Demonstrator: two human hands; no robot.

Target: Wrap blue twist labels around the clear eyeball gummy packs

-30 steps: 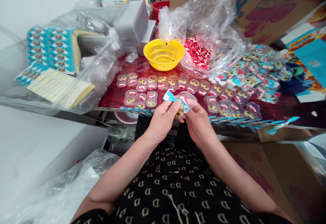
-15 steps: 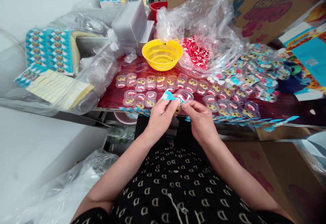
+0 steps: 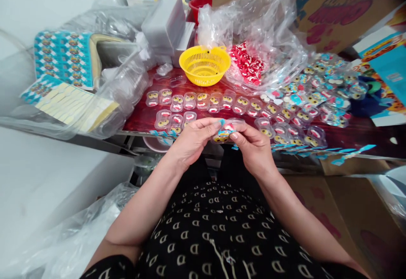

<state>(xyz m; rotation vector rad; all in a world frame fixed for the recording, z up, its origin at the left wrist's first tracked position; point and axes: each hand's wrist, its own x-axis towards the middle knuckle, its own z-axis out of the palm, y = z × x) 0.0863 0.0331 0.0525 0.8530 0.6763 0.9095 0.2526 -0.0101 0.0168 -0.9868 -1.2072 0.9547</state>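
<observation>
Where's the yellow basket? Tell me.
In the head view the yellow basket sits at the back of the red table, centre, left of the clear bag of red pieces.

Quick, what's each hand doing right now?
Left hand: closed, pinching the small clear candy case.
Right hand: closed, gripping the same case from the other side.

We see bare forearms, no sleeves below the elbows, and a black garment (image 3: 222,236) printed all over with small cream letter-like marks, a thin pale cord at six o'clock.
</observation>
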